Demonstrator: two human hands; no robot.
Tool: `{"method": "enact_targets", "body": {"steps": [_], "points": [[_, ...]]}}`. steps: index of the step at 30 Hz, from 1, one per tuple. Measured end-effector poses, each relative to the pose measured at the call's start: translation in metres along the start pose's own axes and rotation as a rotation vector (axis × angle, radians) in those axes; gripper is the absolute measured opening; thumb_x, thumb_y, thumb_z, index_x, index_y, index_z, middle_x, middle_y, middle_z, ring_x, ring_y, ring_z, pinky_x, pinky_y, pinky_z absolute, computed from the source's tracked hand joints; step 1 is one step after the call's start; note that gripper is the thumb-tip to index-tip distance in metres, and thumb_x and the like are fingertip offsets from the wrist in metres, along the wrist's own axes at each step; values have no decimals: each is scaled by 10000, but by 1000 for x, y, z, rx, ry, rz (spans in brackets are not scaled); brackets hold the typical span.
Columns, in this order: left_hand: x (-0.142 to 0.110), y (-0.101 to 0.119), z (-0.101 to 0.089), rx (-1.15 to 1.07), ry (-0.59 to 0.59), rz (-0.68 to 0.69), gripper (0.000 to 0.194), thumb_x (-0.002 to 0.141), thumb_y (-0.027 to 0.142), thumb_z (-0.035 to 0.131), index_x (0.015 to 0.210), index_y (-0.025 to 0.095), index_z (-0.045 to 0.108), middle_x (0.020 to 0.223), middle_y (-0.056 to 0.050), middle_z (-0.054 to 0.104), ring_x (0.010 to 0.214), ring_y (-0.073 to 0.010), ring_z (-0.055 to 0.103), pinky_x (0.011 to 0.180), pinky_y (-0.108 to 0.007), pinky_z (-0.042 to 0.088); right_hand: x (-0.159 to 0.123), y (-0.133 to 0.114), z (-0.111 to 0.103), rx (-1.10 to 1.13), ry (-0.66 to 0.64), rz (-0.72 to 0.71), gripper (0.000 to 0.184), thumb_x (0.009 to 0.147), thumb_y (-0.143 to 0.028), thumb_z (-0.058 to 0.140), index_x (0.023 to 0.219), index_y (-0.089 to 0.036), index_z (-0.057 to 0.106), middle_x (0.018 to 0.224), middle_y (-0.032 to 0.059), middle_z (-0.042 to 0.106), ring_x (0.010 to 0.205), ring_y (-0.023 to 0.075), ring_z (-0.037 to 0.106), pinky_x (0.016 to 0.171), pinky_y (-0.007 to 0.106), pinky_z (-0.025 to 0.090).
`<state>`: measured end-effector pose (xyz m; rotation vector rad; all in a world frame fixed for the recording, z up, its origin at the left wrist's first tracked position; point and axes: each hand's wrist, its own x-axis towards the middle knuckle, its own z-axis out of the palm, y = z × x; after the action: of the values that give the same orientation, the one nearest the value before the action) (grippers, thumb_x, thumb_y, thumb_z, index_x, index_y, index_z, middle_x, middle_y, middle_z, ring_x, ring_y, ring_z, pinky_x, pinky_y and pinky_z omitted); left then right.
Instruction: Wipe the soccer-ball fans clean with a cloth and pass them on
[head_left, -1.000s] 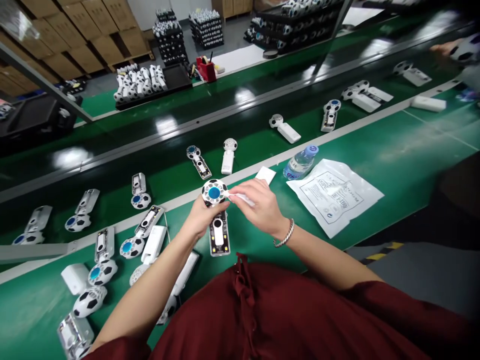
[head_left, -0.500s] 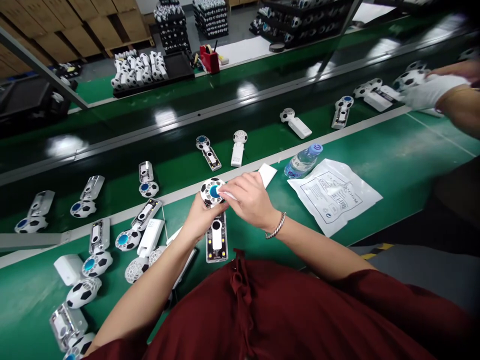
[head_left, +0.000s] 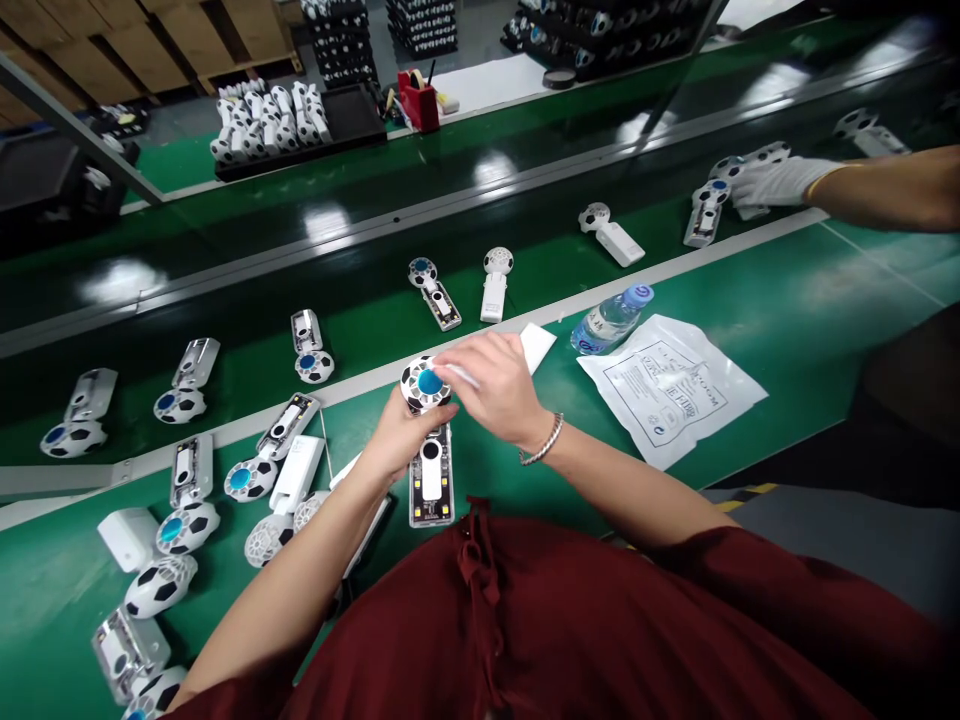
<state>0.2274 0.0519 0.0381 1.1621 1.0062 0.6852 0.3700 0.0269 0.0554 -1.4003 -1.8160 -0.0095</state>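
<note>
My left hand (head_left: 403, 430) is closed around the neck of a football-patterned handheld device (head_left: 431, 480). Its round black-and-white head has a blue disc facing up, and the clear handle below shows a circuit board. My right hand (head_left: 495, 385) pinches a slim white piece (head_left: 461, 374) beside the disc at the head's upper right; its kind is not clear. A flat white object (head_left: 537, 346) shows behind my right hand, and I cannot tell whether it joins the pinched piece. Near my left forearm lie more devices (head_left: 251, 478) and a white handle cover (head_left: 298, 474).
A green belt (head_left: 360, 330) carries several similar devices beyond a pale rail. To my right are a water bottle (head_left: 611, 320) and a printed white packet (head_left: 671, 390). A co-worker's gloved hand (head_left: 780, 183) touches devices at far right. A red tape dispenser (head_left: 418, 102) stands across.
My right hand has shifted slightly up and left, uncovering more of the blue disc. Devices on the belt have shifted right in view. The co-worker's gloved hand has moved left.
</note>
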Motion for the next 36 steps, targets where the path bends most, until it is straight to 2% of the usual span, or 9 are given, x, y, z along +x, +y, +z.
{"method": "enact_targets", "body": {"steps": [4, 9, 16, 20, 23, 26, 29, 32, 36], "points": [[1, 3, -1, 12, 33, -50, 351, 577, 249, 719, 885, 166, 573, 787, -9, 610, 683, -141, 555, 627, -240, 428, 8, 6, -15, 299, 105, 250, 127, 850, -280, 525, 865, -205, 626, 840, 16, 634, 784, 138, 573, 739, 296, 428], [27, -6, -12, -35, 90, -176, 373, 505, 274, 760, 793, 161, 551, 650, 14, 578, 550, -115, 521, 551, -247, 419, 0, 19, -30, 371, 141, 407, 91, 814, -257, 559, 802, -199, 629, 769, 3, 614, 744, 132, 573, 705, 272, 458], [140, -23, -52, 3, 307, -185, 375, 446, 282, 780, 679, 129, 530, 570, -12, 559, 516, -136, 533, 554, -315, 460, -23, 36, -32, 382, 89, 519, 114, 814, -272, 559, 765, -196, 629, 752, 8, 615, 747, 141, 583, 704, 273, 458], [201, -16, -61, 127, 414, -96, 327, 554, 284, 728, 763, 121, 537, 720, -58, 607, 645, -160, 593, 632, -318, 480, -29, 44, -33, 370, 73, 559, 113, 811, -292, 565, 778, -205, 627, 776, 14, 623, 738, 147, 586, 695, 280, 463], [222, -9, -62, 282, 485, -61, 393, 565, 254, 728, 871, 98, 536, 901, -140, 612, 850, -241, 604, 735, -370, 471, -30, 51, -32, 356, 64, 579, 115, 811, -297, 567, 772, -208, 629, 780, 14, 625, 754, 150, 591, 701, 279, 461], [211, -9, -66, 450, 552, -7, 675, 472, 200, 782, 1069, 95, 487, 1186, -215, 494, 1184, -349, 407, 941, -463, 351, -32, 58, -31, 343, 65, 601, 111, 811, -292, 570, 771, -208, 632, 793, 13, 628, 768, 151, 592, 707, 277, 456], [179, -21, -78, 779, 655, 118, 852, 497, 262, 775, 1242, 175, 372, 1371, -173, 308, 1313, -361, 174, 1035, -522, 189, -32, 64, -29, 332, 77, 617, 111, 809, -289, 572, 768, -208, 635, 804, 12, 631, 785, 151, 587, 727, 277, 452], [149, -39, -95, 947, 765, 32, 871, 506, 317, 763, 1255, 183, 340, 1318, -184, 354, 1235, -385, 308, 969, -563, 264, -31, 66, -24, 343, 77, 632, 122, 803, -306, 574, 786, -204, 640, 814, 18, 635, 791, 155, 585, 721, 277, 454], [131, -44, -116, 788, 748, -54, 634, 540, 287, 722, 1101, 181, 448, 1050, -101, 553, 953, -259, 558, 823, -398, 438, -25, 58, -19, 401, 42, 614, 136, 813, -307, 559, 793, -194, 633, 782, 19, 627, 768, 154, 588, 697, 273, 456]]}}
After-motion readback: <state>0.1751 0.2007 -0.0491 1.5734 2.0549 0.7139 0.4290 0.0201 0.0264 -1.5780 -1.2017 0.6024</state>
